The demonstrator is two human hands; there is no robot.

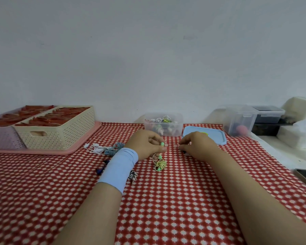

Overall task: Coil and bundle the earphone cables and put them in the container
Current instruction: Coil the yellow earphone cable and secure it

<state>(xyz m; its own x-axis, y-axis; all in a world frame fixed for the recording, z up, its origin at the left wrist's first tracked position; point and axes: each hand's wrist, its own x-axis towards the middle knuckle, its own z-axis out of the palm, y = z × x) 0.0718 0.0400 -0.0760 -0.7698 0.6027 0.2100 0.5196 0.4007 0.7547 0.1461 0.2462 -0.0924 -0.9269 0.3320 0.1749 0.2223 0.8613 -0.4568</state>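
Your left hand (147, 145) pinches the green earphone cable (160, 164), its loose coil lying on the tabletop (166, 200). Your right hand (198, 146) is curled; whether it holds anything is unclear. You seem to be coiling; next, finish winding, then reach the container (163, 129).

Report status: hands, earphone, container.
Left hand pinches the yellow-green earphone at an earbud, coil on the cloth. Right hand curled, grip unclear. Container open, lid beside it, nothing blocking.
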